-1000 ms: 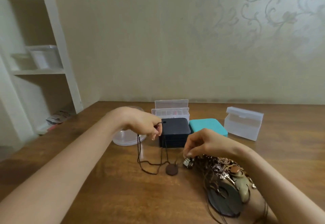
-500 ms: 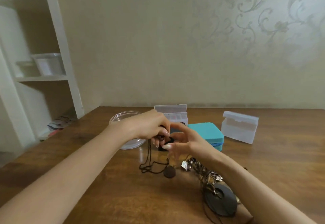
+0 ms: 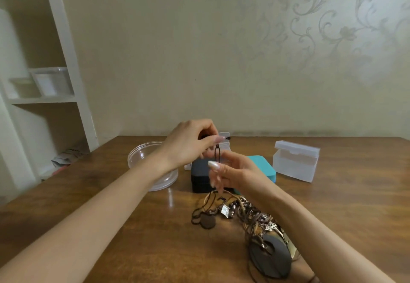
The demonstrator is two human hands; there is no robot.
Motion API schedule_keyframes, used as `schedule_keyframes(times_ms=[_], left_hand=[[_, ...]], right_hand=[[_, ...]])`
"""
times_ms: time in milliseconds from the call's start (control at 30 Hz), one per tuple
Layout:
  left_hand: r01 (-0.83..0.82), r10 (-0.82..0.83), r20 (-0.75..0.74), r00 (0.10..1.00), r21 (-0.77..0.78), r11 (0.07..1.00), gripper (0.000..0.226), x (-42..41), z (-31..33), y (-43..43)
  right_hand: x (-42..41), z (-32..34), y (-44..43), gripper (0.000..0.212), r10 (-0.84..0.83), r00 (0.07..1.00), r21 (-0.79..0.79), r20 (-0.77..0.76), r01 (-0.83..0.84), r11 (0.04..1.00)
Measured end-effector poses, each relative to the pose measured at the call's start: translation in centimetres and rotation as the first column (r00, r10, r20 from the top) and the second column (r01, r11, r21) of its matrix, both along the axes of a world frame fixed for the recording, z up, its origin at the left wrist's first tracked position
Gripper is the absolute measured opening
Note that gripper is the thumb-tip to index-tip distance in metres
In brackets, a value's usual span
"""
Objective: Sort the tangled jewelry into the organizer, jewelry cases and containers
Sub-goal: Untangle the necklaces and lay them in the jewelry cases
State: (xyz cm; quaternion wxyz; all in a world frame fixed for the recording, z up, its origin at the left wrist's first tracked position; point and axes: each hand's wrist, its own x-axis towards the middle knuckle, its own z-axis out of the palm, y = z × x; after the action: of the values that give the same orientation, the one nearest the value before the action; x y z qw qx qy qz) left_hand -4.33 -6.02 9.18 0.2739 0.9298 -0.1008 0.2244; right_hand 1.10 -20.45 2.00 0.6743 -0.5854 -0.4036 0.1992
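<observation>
The left hand (image 3: 190, 142) pinches the top of the dark cord necklace (image 3: 208, 221) above the black case (image 3: 199, 180) in the middle of the table (image 3: 111, 227). Its round pendant lies nearer the front edge, just beside the jewelry tangle (image 3: 250, 216). The right hand (image 3: 233, 171) is loosely spread and grips nothing.

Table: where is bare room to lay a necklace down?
The table is bare left of the pendant, nearer than the dish, and right of the tangle, nearer than the clear box. Crowded: the middle, with black case, teal case and tangle.
</observation>
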Motion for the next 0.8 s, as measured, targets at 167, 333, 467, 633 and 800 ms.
schedule_keyframes(times_ms=[167,333,467,633,800], left_hand=[[0.13,-0.326,-0.036,0.945,-0.87,0.475,0.02,0.0,-0.3,0.2],[0.04,-0.367,-0.067,0.928,-0.961,0.275,0.02,0.1,-1.6,0.8],[0.053,-0.29,-0.138,0.947,-0.823,0.566,0.021,0.0,-2.7,1.0],[0.06,-0.294,-0.296,0.909,-0.606,0.794,0.017,-0.4,-3.2,-0.4],[-0.034,-0.233,-0.327,0.916,-0.641,0.767,0.024,0.2,-3.4,-1.3]], right_hand=[[0.6,0.9,-0.8,0.032,-0.072,0.997,0.068,0.012,0.071,0.995],[1.3,1.6,-1.8,0.032,-0.063,0.998,0.114,-0.01,0.064,0.991],[2.0,2.0,-2.5,0.029,-0.184,0.981,0.194,-0.054,0.191,0.962],[2.1,2.1,-2.7,0.031,-0.303,0.952,0.195,-0.044,0.306,0.932],[1.0,2.2,-2.0,0.029,-0.316,0.94,0.154,0.126,0.296,0.943]])
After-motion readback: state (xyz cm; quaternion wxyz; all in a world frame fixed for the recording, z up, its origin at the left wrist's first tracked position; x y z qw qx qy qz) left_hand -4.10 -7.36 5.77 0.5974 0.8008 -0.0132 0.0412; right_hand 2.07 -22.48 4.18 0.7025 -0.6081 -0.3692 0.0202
